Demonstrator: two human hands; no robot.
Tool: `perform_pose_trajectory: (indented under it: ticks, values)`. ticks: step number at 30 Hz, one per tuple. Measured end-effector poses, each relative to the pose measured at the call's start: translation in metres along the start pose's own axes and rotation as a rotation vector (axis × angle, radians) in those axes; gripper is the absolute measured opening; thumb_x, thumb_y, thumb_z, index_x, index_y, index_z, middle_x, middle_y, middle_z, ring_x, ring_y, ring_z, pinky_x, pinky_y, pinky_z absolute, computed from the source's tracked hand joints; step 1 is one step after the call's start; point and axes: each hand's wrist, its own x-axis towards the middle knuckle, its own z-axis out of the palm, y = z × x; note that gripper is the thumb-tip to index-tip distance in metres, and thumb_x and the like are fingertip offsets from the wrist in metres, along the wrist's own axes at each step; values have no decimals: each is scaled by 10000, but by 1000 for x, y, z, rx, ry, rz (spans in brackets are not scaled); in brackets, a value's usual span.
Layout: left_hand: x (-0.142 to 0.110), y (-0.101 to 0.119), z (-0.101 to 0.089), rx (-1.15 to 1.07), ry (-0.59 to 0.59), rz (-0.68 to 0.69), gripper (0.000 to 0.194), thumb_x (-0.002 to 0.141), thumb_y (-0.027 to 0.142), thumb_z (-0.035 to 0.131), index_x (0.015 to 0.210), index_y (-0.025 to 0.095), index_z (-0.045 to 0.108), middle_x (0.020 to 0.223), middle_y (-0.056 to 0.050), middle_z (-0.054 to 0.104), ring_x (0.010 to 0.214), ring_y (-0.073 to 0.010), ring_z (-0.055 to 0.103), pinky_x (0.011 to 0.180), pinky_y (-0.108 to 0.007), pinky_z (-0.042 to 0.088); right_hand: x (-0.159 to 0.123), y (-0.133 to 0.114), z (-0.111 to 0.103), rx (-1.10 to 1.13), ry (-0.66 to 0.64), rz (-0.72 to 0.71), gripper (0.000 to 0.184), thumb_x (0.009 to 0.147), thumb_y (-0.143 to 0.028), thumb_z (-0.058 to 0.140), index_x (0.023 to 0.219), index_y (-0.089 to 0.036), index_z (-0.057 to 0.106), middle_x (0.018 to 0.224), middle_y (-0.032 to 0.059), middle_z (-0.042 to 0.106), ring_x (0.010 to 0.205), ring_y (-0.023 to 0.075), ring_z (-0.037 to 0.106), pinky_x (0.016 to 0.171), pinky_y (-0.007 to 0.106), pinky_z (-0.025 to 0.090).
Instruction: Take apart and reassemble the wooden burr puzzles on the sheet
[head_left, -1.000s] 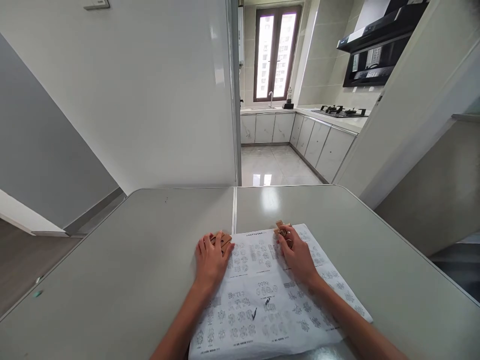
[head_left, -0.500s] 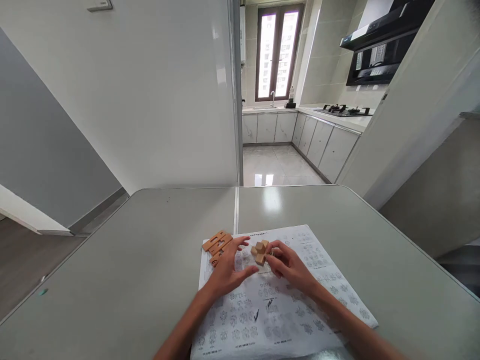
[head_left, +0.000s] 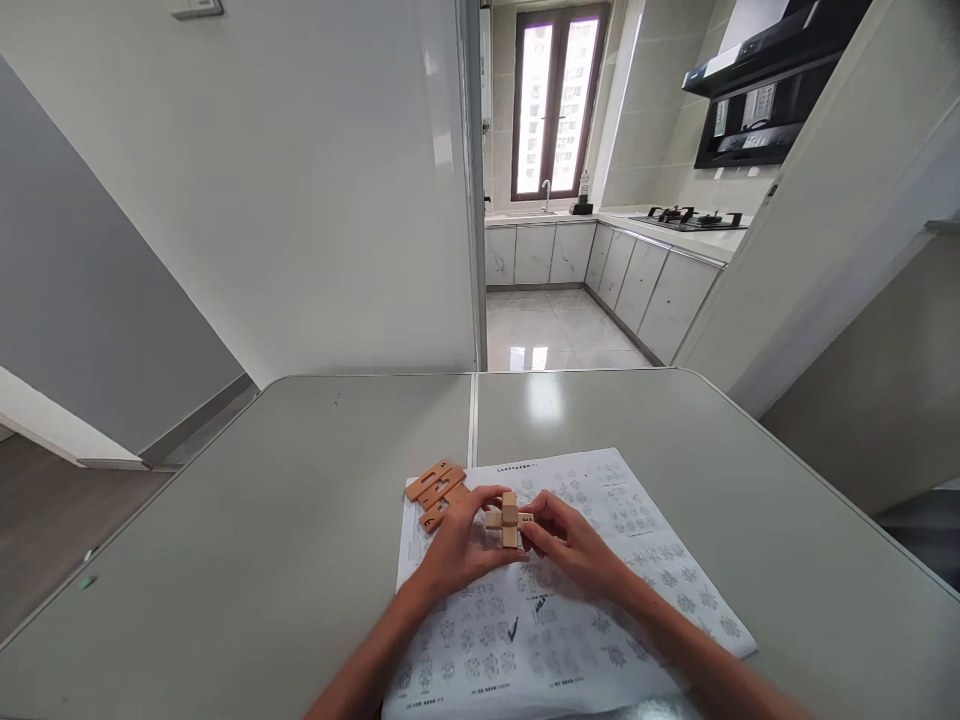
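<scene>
A light wooden interlocking block puzzle (head_left: 510,520), shaped like a cross of square bars, is between my two hands over the printed sheet. My left hand (head_left: 461,545) curls around its left side, fingers at the far end and thumb along the near end. My right hand (head_left: 574,540) pinches the bar that sticks out to the right, which bears small dark marks. The fingertips behind the puzzle are partly hidden. Just beyond my left hand lie several flat orange-brown wooden pieces (head_left: 435,490) with cut-out slots, partly covered by that hand.
Under my hands a large paper sheet (head_left: 555,640) carries rows of printed puzzle diagrams and two handwritten ticks. It lies on a grey-green table (head_left: 247,560) with a seam down its middle. A small green bit (head_left: 88,582) is near the left edge. Beyond is a kitchen.
My left hand has closed in from the left onto the puzzle. The puzzle has turned so its cross shape faces me, and my right hand has shifted slightly left and nearer.
</scene>
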Motion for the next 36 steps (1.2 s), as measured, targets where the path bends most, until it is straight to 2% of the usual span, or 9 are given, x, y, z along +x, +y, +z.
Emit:
perform_pose_trajectory:
  ticks: [5, 9, 15, 20, 23, 26, 29, 36]
  values:
    - [-1, 1, 2, 44, 22, 12, 593, 731, 436, 896, 1216, 233, 622, 1156, -58, 728, 1043, -261, 684, 914, -372, 524, -2, -3, -1, -123, 10, -26, 315, 1026, -547, 539, 999, -233, 535, 912, 38, 677, 812, 195, 604, 729, 315, 480]
    - [-1, 4, 1, 68, 22, 12, 599, 703, 458, 907, 1186, 233, 635, 1142, -69, 735, 1047, -278, 683, 932, -395, 519, -3, -4, -2, -217, 0, -54, 323, 1038, -558, 488, 998, -239, 516, 917, 38, 657, 813, 199, 592, 744, 324, 489]
    - [-2, 3, 0, 41, 14, 7, 587, 719, 457, 898, 1187, 220, 637, 1125, -62, 735, 1018, -255, 678, 899, -359, 524, -5, -2, -1, -357, 12, -139, 216, 1058, -441, 483, 1003, -240, 539, 878, 26, 643, 772, 194, 579, 731, 322, 487]
    - [-2, 4, 0, -2, 1, -40, 520, 771, 509, 847, 1152, 208, 660, 1069, -59, 740, 983, -247, 682, 879, -357, 525, -6, 4, -1, -452, 29, -232, 148, 1062, -371, 488, 1100, -250, 565, 991, 60, 687, 848, 216, 647, 776, 351, 533]
    - [-1, 7, 0, -64, 12, -79, 549, 780, 520, 837, 1194, 210, 653, 1098, -65, 739, 1009, -254, 688, 901, -368, 533, -6, 6, -1, -476, 86, -243, 182, 1051, -363, 524, 1191, -259, 577, 1030, 72, 714, 904, 234, 681, 829, 383, 556]
    - [0, 7, 0, -167, -17, -100, 590, 785, 512, 835, 1255, 220, 628, 1157, -74, 735, 1072, -265, 687, 937, -375, 539, -6, 8, -1, -485, 158, -246, 235, 1028, -377, 567, 1233, -264, 589, 1001, 67, 733, 886, 241, 700, 819, 392, 575]
    - [1, 4, 0, -268, -69, -98, 623, 787, 502, 840, 1292, 219, 608, 1186, -83, 730, 1113, -271, 681, 967, -377, 538, -6, 8, 0, -502, 207, -289, 219, 1026, -383, 572, 1203, -258, 606, 957, 63, 726, 834, 230, 694, 790, 386, 581]
    - [1, -2, 1, -300, -97, -126, 714, 747, 539, 859, 1344, 239, 605, 1237, -84, 714, 1119, -288, 670, 987, -399, 532, -5, 2, 5, -524, 216, -340, 183, 1029, -389, 571, 1155, -263, 614, 878, 39, 705, 742, 204, 663, 731, 361, 573]
